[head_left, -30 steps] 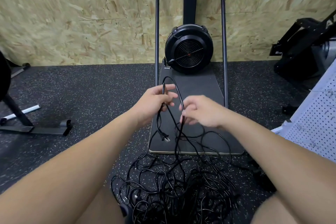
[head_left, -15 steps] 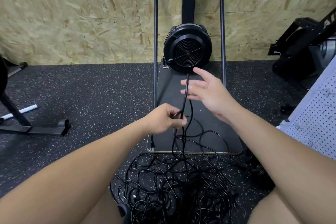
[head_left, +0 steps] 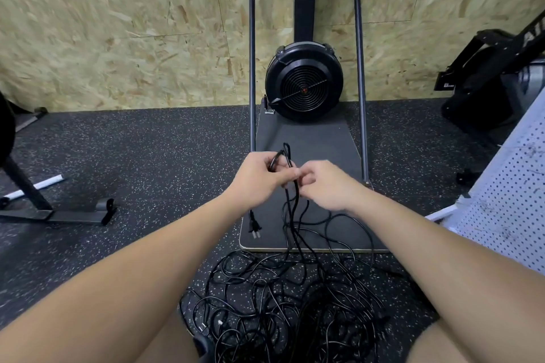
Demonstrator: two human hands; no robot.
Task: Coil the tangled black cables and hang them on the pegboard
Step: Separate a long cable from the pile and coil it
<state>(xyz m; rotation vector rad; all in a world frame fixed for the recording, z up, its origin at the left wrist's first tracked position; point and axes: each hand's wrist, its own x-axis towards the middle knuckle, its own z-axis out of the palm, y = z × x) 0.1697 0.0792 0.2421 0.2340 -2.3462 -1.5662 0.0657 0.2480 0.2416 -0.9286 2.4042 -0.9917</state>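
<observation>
Fingers [head_left: 290, 175] of both hands pinch one black cable: the left hand [head_left: 258, 177] holds a few small loops, the right hand [head_left: 326, 186] feeds the strand. Beneath them the tangled pile [head_left: 283, 303] lies on the floor, barely started. The pegboard [head_left: 513, 191] at right shows no coil.

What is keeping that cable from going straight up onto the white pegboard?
No solid thing blocks the way. Both hands, left and right, hold the cable, but it trails down into the tangle on the floor, so it isn't free. The pegboard stands at the right.
</observation>
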